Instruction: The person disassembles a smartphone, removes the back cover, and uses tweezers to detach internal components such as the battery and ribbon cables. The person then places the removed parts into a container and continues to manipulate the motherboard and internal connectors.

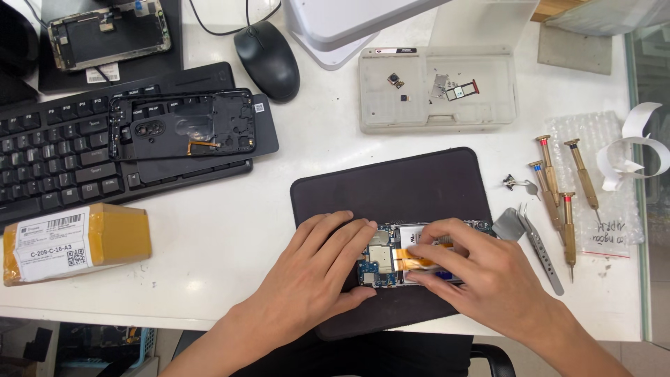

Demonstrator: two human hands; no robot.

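Observation:
An opened phone [391,255] lies on a dark work mat [405,188], its circuit board and an orange flex cable showing. My left hand [317,269] rests on the phone's left end and holds it down with the fingers. My right hand [481,269] covers the right part, with fingertips pressing on the orange flex cable [413,263] near the middle. Much of the phone's body is hidden under both hands.
A black phone back frame [185,126] lies on a black keyboard [56,153]. Beyond them sit a mouse [267,59] and a clear parts tray [436,87]. Several screwdrivers [562,192] and tweezers [541,248] lie at right. A yellow taped parcel [73,241] sits at left.

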